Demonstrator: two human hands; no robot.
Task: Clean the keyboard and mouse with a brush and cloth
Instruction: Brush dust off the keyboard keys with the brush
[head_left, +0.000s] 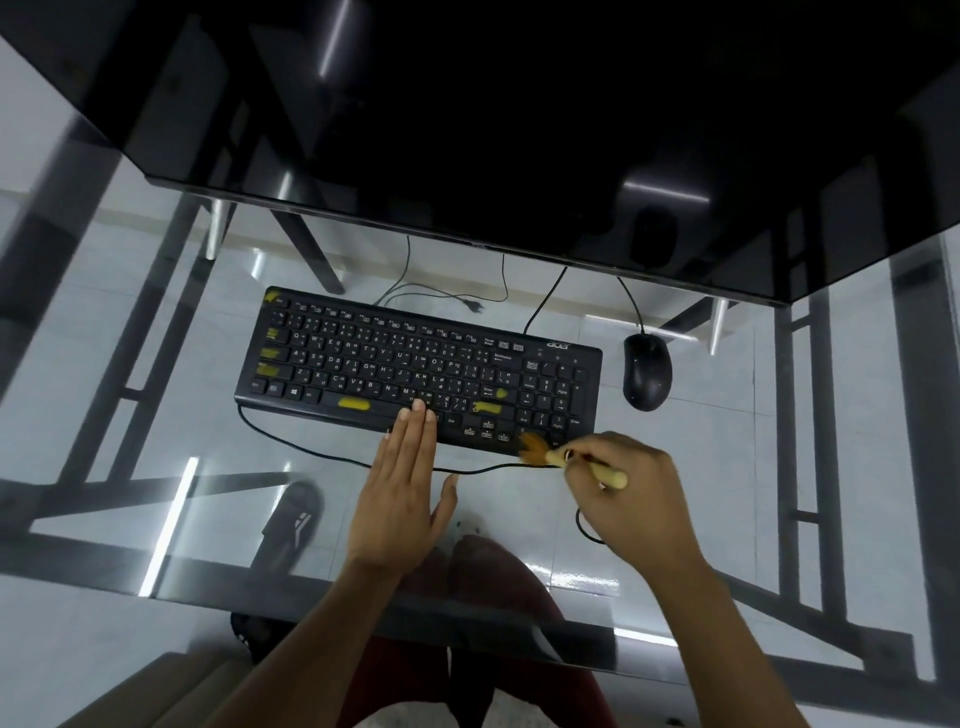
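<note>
Black acer keyboard (415, 371) with yellow smudges on a few keys sits on the glass tabletop (156, 364), just ahead of both hands. Left hand (402, 488) is flat, fingers straight and together, tips pressing the keyboard's front edge. Right hand (631, 493) pinches a small brush (563, 456), its bristles on the keyboard's near right corner; the black mouse (647, 371) is further out beyond it.

Left hand (402, 488) flat, right hand (631, 493) curled

Black keyboard (415, 371) with yellow smears, black mouse (647, 371), tan-handled brush (561, 454) with orange-brown bristles
</note>
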